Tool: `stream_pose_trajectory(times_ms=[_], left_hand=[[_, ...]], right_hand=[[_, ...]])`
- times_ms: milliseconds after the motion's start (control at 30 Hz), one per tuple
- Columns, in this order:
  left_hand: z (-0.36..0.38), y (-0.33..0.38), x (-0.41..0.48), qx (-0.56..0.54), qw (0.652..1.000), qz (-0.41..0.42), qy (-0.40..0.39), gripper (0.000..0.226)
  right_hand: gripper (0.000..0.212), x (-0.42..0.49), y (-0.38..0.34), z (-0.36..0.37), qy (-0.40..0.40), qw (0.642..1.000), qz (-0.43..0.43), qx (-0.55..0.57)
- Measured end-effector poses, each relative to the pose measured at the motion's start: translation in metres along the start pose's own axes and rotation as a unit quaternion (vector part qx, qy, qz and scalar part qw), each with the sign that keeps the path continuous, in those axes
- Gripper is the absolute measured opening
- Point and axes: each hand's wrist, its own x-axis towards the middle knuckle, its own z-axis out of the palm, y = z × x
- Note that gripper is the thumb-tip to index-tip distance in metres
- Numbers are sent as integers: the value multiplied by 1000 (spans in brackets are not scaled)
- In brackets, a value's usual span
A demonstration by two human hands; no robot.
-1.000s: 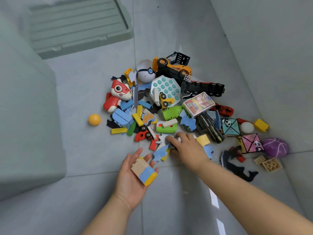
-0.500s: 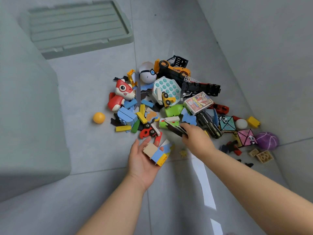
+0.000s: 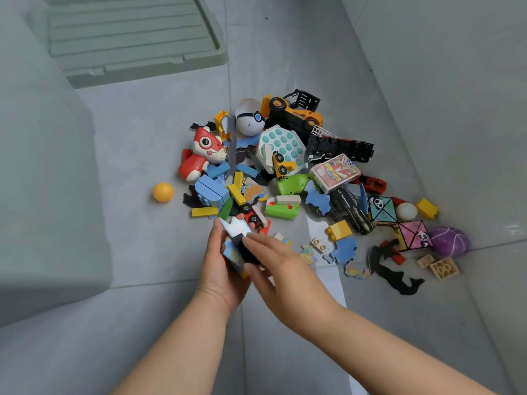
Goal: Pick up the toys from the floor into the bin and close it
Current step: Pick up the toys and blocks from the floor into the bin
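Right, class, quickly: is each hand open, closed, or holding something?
Left hand: grips a stack of toy pieces.
Right hand: pinches a dark piece onto that stack.

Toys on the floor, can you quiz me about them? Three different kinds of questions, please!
1. True or false: the orange ball lies by itself, apart from the toy pile.
2. Pick one: the bin lid is A) flat on the floor beyond the pile, B) held up in the air, C) on top of the toys.
3. Short answer: what colour is the big ball beside the pink panda tile?

Key: 1 true. 2 A. 3 purple.
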Motion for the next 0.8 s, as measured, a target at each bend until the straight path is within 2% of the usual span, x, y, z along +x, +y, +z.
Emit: stream_pose_trajectory(times_ms=[100, 133, 167, 200, 267, 300, 333, 500, 633, 700, 767, 800], left_hand=[[-3, 0, 5, -6, 999, 35, 12, 38], [-4, 0, 5, -15, 999, 42, 14, 34], [-5, -1, 6, -21, 999, 47, 16, 32], [-5, -1, 6, -24, 999, 46, 14, 31], [-7, -2, 7, -28, 999, 43, 12, 31], [-7, -2, 7, -29, 999, 43, 9, 31], [-7, -2, 7, -27, 999, 44, 6, 32], [-11, 5, 6, 7, 998, 62, 2, 30], [-9, 12, 2, 10, 998, 69, 1, 26], [-8, 15, 1, 5, 997, 77, 3, 26], [-5, 18, -1, 4, 997, 81, 2, 26], [-4, 19, -1, 3, 997, 82, -1, 26]], right_hand=[[25, 6, 33, -7, 117, 987, 40, 103], [23, 9, 47, -10, 145, 984, 63, 82], [26, 13, 63, -12, 131, 987, 85, 20], [35, 17, 78, -11, 69, 991, 100, -63], [55, 21, 105, -2, -114, 968, 110, -194], [58, 22, 113, 4, -169, 955, 95, -225], [57, 22, 118, 12, -192, 950, 74, -237], [42, 21, 131, 20, -132, 966, 38, -221], [27, 4, 138, 11, -38, 973, -2, -228], [27, -7, 134, 4, 7, 982, 44, -186], [23, -14, 124, -4, 71, 986, 139, -54], [17, -13, 112, -9, 116, 977, 175, 34]])
